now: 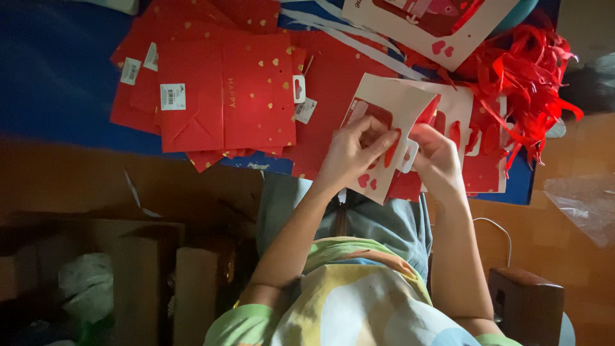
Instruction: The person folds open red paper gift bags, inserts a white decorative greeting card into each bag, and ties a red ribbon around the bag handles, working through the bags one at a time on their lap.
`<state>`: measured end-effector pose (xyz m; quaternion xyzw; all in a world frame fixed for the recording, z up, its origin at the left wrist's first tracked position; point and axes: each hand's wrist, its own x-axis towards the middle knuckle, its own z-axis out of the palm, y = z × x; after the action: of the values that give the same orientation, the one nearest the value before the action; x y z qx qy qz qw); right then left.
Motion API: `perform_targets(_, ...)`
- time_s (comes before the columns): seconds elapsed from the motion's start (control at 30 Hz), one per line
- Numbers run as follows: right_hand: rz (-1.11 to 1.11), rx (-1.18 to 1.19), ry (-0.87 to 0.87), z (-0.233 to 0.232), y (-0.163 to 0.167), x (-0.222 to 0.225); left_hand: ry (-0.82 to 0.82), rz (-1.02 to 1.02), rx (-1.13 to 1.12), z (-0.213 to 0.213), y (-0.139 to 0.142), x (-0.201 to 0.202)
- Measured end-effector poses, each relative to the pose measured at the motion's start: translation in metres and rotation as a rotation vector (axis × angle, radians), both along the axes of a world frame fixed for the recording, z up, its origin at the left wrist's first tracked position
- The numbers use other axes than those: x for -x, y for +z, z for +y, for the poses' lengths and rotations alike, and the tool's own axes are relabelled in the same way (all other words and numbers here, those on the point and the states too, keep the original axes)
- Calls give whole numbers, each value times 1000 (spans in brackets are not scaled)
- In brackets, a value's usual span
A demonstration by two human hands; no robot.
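My left hand (353,148) grips a white flat gift bag with red hearts (392,106) near its lower edge, fingers pinching a red ribbon at the bag's handle hole. My right hand (437,152) holds the same bag from the right side, thumb and fingers closed close to the left hand. The bag lies tilted over the edge of a blue surface (57,77), above my lap. Another white bag (462,112) lies just behind it.
A stack of folded red gift bags with gold hearts (224,90) covers the blue surface to the left. A heap of red ribbons (528,70) sits at the right. One more white bag (423,19) lies at the top. Cardboard boxes (141,275) stand at lower left.
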<state>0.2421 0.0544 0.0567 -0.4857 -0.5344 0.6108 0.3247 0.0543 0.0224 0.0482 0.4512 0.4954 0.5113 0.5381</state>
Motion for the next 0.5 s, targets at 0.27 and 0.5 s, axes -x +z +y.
perform_targets(0.27, -424, -470, 146, -12, 21, 4, -24, 162, -67, -6, 10, 4)
perform_targets(0.5, -585, -670, 196, -20, 36, 7, 34, 188, -182, -14, 4, 11)
